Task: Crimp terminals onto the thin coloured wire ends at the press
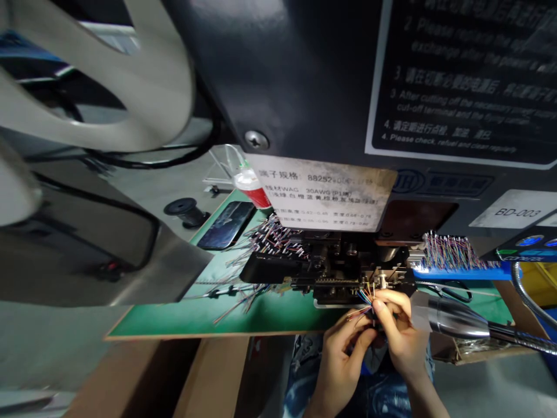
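Both my hands meet just below the black crimping machine (pixel 343 267). My right hand (pixel 398 331) pinches a bundle of thin coloured wires (pixel 366 296), whose fanned ends point up into the machine's jaws. My left hand (pixel 348 348) is curled around the lower part of the same wires, fingers closed beside the right fingers. The wires' lower length is hidden between my hands.
A green mat (pixel 243 316) covers the bench. Loose cut wires (pixel 270 235) lie on the machine's left. A phone (pixel 226 225), a red-and-white cup (pixel 252 188), a blue rack of wires (pixel 452 258), scissors (pixel 452 290) and a metal lamp head (pixel 456 319) stand around.
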The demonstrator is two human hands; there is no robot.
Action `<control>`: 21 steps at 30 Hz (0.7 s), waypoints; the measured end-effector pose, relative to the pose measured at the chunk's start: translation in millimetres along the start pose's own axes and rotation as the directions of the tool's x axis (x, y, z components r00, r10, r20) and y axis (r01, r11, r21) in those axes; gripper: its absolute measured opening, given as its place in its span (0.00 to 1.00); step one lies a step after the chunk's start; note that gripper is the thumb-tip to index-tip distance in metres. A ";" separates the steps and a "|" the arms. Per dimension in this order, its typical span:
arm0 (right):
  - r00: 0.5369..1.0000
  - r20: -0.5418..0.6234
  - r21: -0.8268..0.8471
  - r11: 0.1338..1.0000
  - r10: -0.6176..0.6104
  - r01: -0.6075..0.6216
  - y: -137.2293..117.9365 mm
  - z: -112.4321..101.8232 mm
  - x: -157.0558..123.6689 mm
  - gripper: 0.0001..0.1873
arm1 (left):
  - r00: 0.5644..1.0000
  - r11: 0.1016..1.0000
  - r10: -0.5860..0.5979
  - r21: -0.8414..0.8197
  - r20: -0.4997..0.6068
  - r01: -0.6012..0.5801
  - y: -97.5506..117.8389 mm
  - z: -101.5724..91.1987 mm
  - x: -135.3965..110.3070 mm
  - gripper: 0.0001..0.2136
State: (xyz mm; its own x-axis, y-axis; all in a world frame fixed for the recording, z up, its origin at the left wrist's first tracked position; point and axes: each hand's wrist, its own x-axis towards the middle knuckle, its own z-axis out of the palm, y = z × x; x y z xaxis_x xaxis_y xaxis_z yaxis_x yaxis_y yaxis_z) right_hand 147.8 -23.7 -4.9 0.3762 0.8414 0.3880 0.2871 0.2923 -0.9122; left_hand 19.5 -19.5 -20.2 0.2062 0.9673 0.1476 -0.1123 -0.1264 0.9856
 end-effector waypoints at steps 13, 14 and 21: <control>0.978 0.040 0.136 0.968 0.206 -0.210 -6.5 -5.0 2.2 0.09 | 0.985 0.969 -0.108 -0.206 0.132 0.134 5.3 -3.9 1.2 0.11; 0.974 0.031 0.149 0.962 0.225 -0.227 -7.3 -3.7 1.5 0.08 | 0.988 0.975 -0.102 -0.186 0.114 0.122 3.5 -2.7 1.7 0.11; 0.964 0.069 0.145 0.954 0.255 -0.263 -10.5 -3.5 3.9 0.07 | 0.996 0.988 -0.069 -0.133 0.055 0.075 2.6 -0.2 1.9 0.07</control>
State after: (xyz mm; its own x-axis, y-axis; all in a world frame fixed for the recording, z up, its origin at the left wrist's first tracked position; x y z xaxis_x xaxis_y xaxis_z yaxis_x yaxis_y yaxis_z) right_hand 149.3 -25.1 6.6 0.3754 0.9174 0.1324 0.0468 0.1239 -0.9912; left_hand 19.4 -18.0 -17.4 0.2662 0.9603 0.0839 -0.2249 -0.0227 0.9741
